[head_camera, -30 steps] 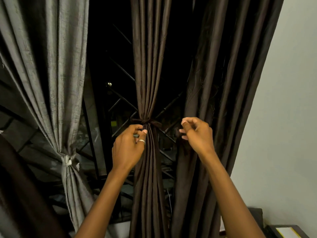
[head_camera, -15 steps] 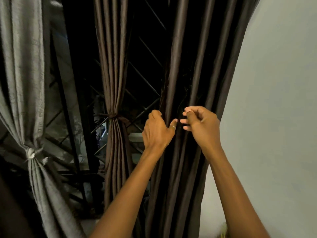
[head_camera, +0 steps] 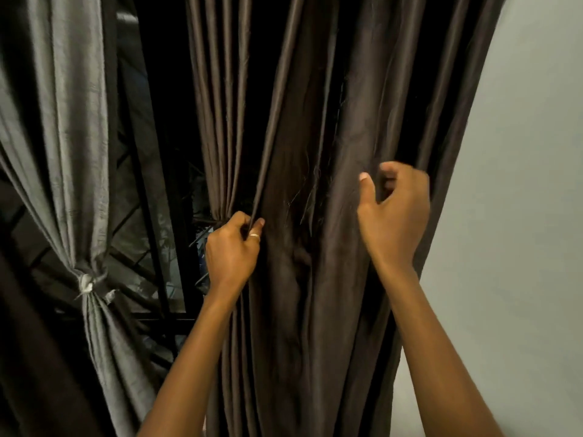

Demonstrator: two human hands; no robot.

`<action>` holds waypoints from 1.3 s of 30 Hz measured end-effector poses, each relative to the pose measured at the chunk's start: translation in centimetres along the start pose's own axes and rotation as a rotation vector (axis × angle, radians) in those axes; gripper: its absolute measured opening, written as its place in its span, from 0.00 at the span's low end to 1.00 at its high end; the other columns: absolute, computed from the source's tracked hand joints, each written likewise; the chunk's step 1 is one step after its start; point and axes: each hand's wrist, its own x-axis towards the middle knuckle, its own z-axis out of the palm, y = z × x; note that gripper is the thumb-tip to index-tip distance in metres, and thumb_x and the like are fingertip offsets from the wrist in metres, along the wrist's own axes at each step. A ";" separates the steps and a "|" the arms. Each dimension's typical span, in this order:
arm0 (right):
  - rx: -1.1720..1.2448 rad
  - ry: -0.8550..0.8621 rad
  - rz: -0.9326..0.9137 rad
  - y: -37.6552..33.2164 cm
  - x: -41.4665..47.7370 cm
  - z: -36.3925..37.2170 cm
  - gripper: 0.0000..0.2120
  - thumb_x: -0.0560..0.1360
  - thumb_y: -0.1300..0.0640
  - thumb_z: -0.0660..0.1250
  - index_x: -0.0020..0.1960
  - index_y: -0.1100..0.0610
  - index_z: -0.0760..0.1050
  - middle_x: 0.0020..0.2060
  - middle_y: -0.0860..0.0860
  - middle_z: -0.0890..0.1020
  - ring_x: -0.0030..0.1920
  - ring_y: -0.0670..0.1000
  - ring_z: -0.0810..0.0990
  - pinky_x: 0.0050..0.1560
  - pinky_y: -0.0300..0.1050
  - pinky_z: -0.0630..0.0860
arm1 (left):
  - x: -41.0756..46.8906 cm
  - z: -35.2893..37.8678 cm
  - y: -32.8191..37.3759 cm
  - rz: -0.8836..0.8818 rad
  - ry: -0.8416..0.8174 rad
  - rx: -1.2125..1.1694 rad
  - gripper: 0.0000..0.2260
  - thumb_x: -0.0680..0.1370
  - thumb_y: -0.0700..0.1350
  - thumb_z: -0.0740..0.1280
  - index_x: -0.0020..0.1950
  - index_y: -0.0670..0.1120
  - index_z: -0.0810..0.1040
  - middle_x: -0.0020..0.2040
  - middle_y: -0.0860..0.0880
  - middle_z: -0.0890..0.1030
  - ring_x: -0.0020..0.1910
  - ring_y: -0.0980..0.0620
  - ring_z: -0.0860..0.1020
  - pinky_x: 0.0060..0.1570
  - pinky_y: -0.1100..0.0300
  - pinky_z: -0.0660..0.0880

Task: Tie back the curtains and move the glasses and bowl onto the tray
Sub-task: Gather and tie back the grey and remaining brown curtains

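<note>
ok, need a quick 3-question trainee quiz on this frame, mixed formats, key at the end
1. True or false: the grey curtain is already gathered and tied.
2. Multiple choice: the left hand is A) holding a glass, B) pinching a fold of the brown curtain, C) hanging idle.
3. Fill the blank: right of the brown curtain is a plain pale ____.

Key: 1 true; 2 B; 3 wall.
</note>
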 end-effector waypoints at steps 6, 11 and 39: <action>0.029 -0.096 0.167 -1.2 1.9 0.9 0.34 0.73 0.40 0.74 0.70 0.55 0.66 0.62 0.49 0.74 0.59 0.48 0.76 0.54 0.40 0.71 | -0.3 -0.1 -0.3 0.042 -0.031 -0.081 0.16 0.79 0.53 0.70 0.36 0.56 0.68 0.24 0.53 0.70 0.26 0.51 0.74 0.23 0.54 0.72; -0.020 -0.187 0.117 -2.0 5.7 2.2 0.22 0.77 0.45 0.70 0.64 0.57 0.72 0.40 0.44 0.77 0.38 0.44 0.77 0.38 0.37 0.73 | -1.0 0.3 0.4 0.007 -0.083 -0.124 0.12 0.80 0.54 0.69 0.40 0.50 0.75 0.26 0.49 0.74 0.24 0.49 0.74 0.24 0.47 0.74; -0.053 -0.752 0.165 5.1 -16.5 5.8 0.14 0.84 0.54 0.60 0.67 0.59 0.72 0.52 0.51 0.84 0.46 0.45 0.84 0.39 0.31 0.77 | -6.7 4.1 -0.9 -0.009 -0.513 -0.248 0.13 0.83 0.48 0.65 0.66 0.50 0.73 0.43 0.60 0.86 0.42 0.67 0.82 0.37 0.73 0.76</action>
